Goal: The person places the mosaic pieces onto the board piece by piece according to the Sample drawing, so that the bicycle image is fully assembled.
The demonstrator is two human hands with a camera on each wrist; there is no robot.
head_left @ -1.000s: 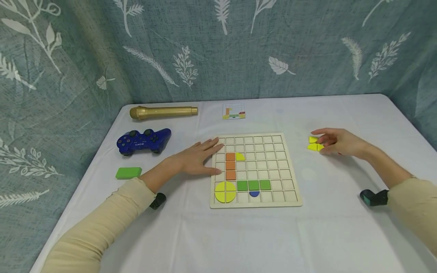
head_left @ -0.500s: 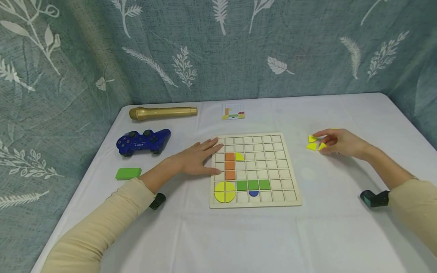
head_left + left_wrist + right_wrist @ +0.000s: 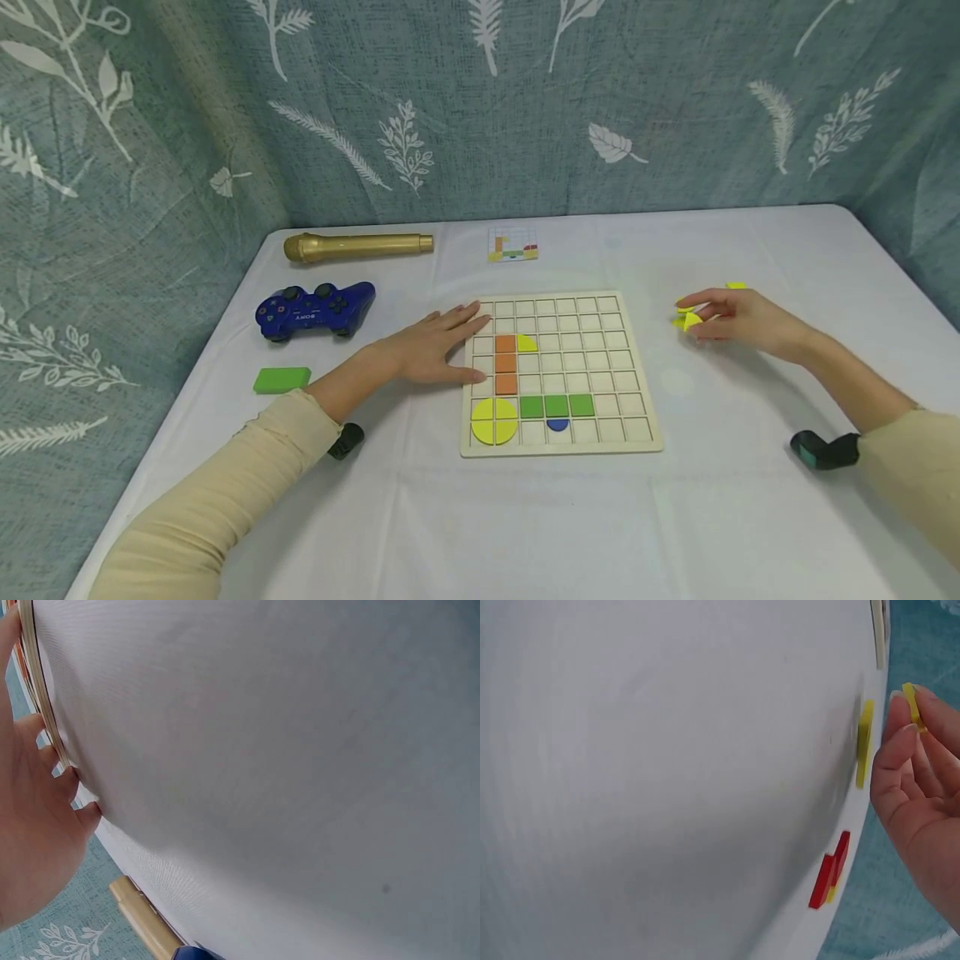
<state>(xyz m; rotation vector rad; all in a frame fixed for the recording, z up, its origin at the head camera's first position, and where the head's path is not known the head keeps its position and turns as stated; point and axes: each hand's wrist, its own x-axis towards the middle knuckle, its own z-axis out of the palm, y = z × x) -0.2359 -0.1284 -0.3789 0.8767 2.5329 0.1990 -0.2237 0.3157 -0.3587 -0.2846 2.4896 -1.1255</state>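
My left hand (image 3: 431,348) lies with straight, spread fingers on the left edge of the pale wooden grid board (image 3: 562,444). On the board sit a yellow circle of quarter pieces (image 3: 483,433), three orange squares (image 3: 506,363), a yellow quarter piece (image 3: 527,343), three green squares (image 3: 557,407) and a blue half-round piece (image 3: 557,425). Right of the board, my right hand (image 3: 757,323) pinches a yellow quarter-circle tile (image 3: 910,703) between thumb and fingertips, raised above the cloth. Loose yellow tiles (image 3: 865,742) lie under and beside those fingers, partly hidden in the head view.
Red tiles (image 3: 831,871) lie near the right hand, with a bit of yellow by them. A printed pattern card (image 3: 513,245) is behind the board. To the left are a gold microphone (image 3: 358,247), a blue game controller (image 3: 315,311) and a green block (image 3: 282,381).
My right hand has separated one yellow tile from the others, lifted it and shifted slightly left. The left hand has stayed on the board's edge.
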